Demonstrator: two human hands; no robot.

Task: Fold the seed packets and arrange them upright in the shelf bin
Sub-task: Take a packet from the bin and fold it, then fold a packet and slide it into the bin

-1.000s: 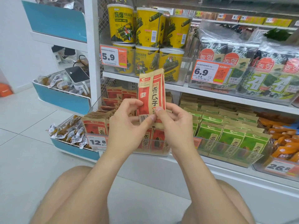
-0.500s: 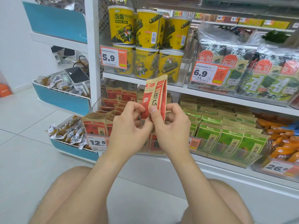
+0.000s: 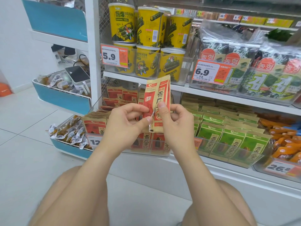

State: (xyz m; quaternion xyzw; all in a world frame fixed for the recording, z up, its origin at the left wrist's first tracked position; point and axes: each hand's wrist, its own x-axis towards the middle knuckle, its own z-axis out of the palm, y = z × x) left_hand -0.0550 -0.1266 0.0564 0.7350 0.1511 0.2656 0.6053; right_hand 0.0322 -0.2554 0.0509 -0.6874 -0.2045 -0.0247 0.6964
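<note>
Red-and-tan paper fills the middle of our view: one seed packet (image 3: 160, 95) stands upright in the air just above the clear shelf bin (image 3: 166, 154); a vertical crease runs down it, and the strip left of the crease angles away from the wider panel with the large characters. Our left hand (image 3: 123, 126) pinches that left strip between thumb and forefinger, low on the packet; our right hand (image 3: 175, 126) clamps the wider panel, with the thumb flat on the printed face and the other fingers curled behind it. Both hands hover close together, directly above the bin's front wall.

Inside the bin more red packets (image 3: 96, 126) stand upright in rows, the front row showing through the clear wall; those toward the bin's left rear lean and overlap. Just right of the bin, green packets (image 3: 231, 137) stand in a neighbouring clear tray; further right lie orange packs (image 3: 285, 144). On the shelf above the bin, yellow canisters (image 3: 146, 26) are stacked two high behind a 5.9 price tag (image 3: 114, 56); right of them sit seaweed bags (image 3: 268, 75). Left of the bin, beyond the white upright (image 3: 92, 46), a blue tray (image 3: 70, 149) holds wrapped snacks. Below the bin — nearest us — our bare knees (image 3: 65, 193) show.
</note>
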